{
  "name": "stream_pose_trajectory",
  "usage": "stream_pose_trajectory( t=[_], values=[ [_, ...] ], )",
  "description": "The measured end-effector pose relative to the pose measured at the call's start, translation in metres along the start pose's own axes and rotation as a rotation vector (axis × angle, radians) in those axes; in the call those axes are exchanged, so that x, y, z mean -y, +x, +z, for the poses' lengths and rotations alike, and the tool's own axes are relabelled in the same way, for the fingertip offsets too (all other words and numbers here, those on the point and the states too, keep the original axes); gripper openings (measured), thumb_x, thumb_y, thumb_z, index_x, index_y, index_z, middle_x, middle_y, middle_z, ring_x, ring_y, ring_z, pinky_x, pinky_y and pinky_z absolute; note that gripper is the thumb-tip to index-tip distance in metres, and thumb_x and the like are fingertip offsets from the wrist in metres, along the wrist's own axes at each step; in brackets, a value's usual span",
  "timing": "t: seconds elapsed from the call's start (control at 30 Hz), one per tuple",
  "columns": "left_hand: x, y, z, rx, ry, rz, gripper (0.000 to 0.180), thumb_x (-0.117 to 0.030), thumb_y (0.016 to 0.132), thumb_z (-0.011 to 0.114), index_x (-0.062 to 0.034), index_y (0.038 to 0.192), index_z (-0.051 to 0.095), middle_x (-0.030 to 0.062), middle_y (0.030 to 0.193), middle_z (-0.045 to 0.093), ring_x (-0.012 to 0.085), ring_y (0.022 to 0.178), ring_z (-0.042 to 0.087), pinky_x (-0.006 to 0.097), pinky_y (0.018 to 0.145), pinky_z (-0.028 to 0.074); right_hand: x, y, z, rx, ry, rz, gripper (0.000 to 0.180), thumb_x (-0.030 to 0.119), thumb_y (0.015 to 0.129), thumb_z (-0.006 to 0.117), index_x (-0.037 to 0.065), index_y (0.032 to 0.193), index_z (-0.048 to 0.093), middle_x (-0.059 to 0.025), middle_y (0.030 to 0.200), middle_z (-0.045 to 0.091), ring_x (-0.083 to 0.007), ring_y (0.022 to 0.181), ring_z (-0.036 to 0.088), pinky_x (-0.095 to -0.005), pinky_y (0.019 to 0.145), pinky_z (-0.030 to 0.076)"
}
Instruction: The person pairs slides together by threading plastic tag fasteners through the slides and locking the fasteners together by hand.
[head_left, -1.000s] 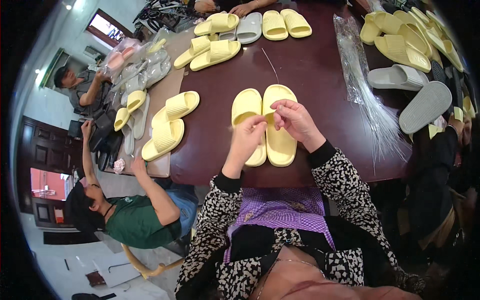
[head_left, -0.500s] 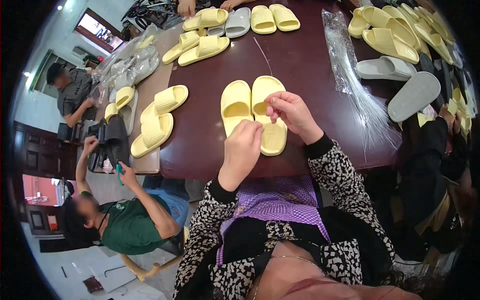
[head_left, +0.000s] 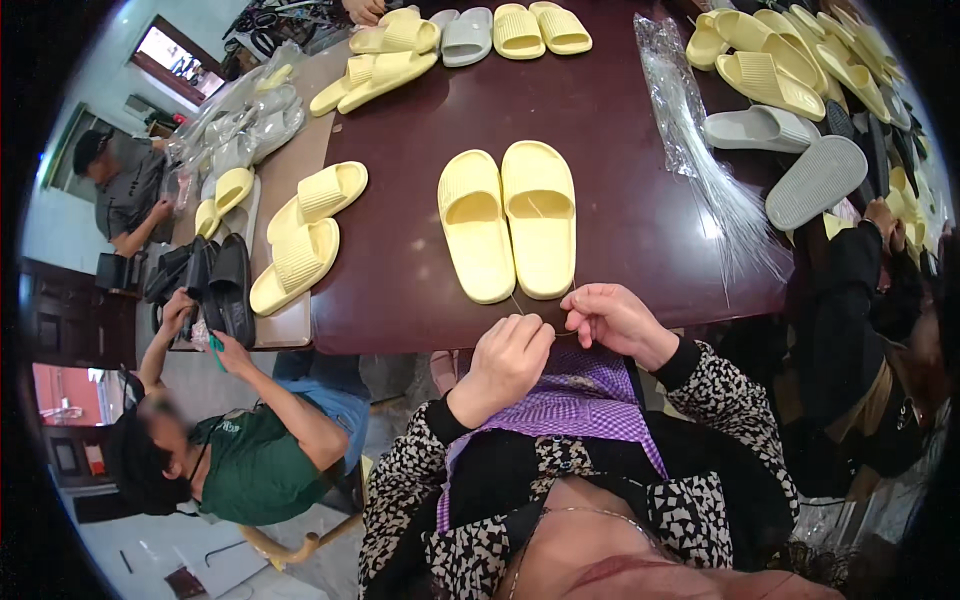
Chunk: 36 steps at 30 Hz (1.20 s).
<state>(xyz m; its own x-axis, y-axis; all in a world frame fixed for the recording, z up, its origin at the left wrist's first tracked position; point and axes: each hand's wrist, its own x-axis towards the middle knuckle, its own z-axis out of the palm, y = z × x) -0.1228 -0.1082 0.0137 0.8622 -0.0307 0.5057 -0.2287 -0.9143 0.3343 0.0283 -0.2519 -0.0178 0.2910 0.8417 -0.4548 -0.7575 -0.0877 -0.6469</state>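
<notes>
A pair of yellow slide slippers (head_left: 508, 225) lies side by side in front of me, toes pointing away. A short thin strand shows inside the right slipper's opening. My left hand (head_left: 512, 358) is closed in a pinch just off the table's near edge, and a thin clear strand (head_left: 517, 304) sticks up from its fingers. Close beside it, my right hand (head_left: 618, 325) also pinches, with a fine strand end above its fingertips near the right slipper's heel. Whether both hands hold one and the same strand I cannot tell. Neither hand touches the slippers.
A bundle of long clear strands (head_left: 705, 190) in a plastic sleeve lies to the right, beside piled yellow slippers (head_left: 770, 85) and grey ones (head_left: 818, 182). More yellow pairs (head_left: 300, 235) stand left. A co-worker in green (head_left: 265, 450) handles black slippers (head_left: 232, 290) with a green-handled tool.
Both hands have drawn back from over the yellow pair to the table's near edge. The strand lying on the table beyond the pair is gone from there. The co-worker's hands have shifted near the black slippers.
</notes>
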Motion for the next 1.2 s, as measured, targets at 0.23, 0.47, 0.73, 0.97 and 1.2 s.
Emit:
stream_pose_trajectory(
  t=[0.23, 0.47, 0.73, 0.97, 1.2],
  values=[
    [0.01, -0.003, 0.003, 0.004, 0.077, 0.089, 0.015, -0.006, 0.07, 0.061, -0.0015, 0.083, 0.054, 0.0101, 0.083, 0.051, 0.023, 0.073, 0.053, 0.033, 0.064, 0.046, -0.001, 0.003, 0.002, -0.084, 0.095, 0.032, 0.019, 0.013, 0.094, 0.049, -0.004, 0.098, 0.057, -0.0083, 0.073, 0.064, -0.0131, 0.059, 0.059, -0.0285, 0.053, 0.051],
    [0.038, 0.015, 0.006, -0.027, 0.188, 0.021, 0.011, -0.005, 0.069, 0.058, -0.0035, 0.079, 0.053, 0.0089, 0.079, 0.049, 0.023, 0.073, 0.052, 0.033, 0.066, 0.046, 0.034, 0.037, 0.006, -0.122, -0.092, -0.016, 0.02, 0.011, 0.094, 0.049, -0.006, 0.103, 0.056, -0.0097, 0.08, 0.063, -0.013, 0.061, 0.059, -0.0277, 0.053, 0.051],
    [0.07, 0.035, 0.014, -0.099, 0.335, 0.018, 0.007, -0.006, 0.07, 0.056, -0.0041, 0.076, 0.053, 0.0083, 0.078, 0.049, 0.0229, 0.074, 0.052, 0.033, 0.067, 0.046, 0.057, 0.082, 0.011, -0.146, -0.225, -0.102, 0.021, 0.01, 0.094, 0.05, -0.008, 0.103, 0.055, -0.0102, 0.081, 0.063, -0.0134, 0.062, 0.059, -0.029, 0.056, 0.053],
    [0.091, 0.038, 0.029, -0.129, 0.347, -0.064, 0.007, -0.003, 0.072, 0.057, -0.0032, 0.077, 0.053, 0.0097, 0.081, 0.051, 0.0252, 0.077, 0.054, 0.035, 0.069, 0.047, 0.062, 0.104, 0.01, -0.13, -0.185, -0.109, 0.022, 0.009, 0.094, 0.049, -0.008, 0.107, 0.053, -0.0107, 0.082, 0.063, -0.0145, 0.066, 0.06, -0.0293, 0.059, 0.054],
    [0.117, 0.044, 0.041, -0.123, 0.307, -0.158, 0.004, -0.002, 0.074, 0.056, -0.003, 0.076, 0.052, 0.0112, 0.082, 0.053, 0.0279, 0.078, 0.056, 0.036, 0.068, 0.048, 0.065, 0.105, 0.013, -0.184, -0.205, -0.117, 0.025, 0.009, 0.094, 0.049, -0.01, 0.11, 0.051, -0.012, 0.084, 0.062, -0.0158, 0.068, 0.061, -0.0288, 0.06, 0.055]
  ],
)
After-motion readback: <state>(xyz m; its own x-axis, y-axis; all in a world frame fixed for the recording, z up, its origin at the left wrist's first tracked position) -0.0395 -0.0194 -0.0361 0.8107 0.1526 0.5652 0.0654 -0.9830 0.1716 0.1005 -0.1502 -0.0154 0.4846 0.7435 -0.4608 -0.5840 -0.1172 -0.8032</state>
